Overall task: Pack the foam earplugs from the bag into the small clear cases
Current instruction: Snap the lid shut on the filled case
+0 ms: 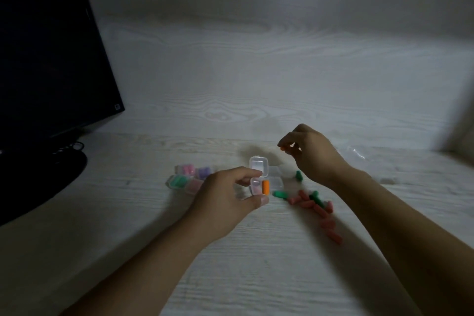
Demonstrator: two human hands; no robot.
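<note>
Left hand (225, 197): thumb and forefinger pinch open clear case (259, 178). Right hand (307, 151): fingertips curled, pinching orange earplug (282, 148).

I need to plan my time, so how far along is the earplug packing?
Done: four filled cases sit at left. In hand: the left hand holds the open case with one orange plug inside; the right hand pinches another orange earplug. Left: the loose earplugs on the table.
</note>
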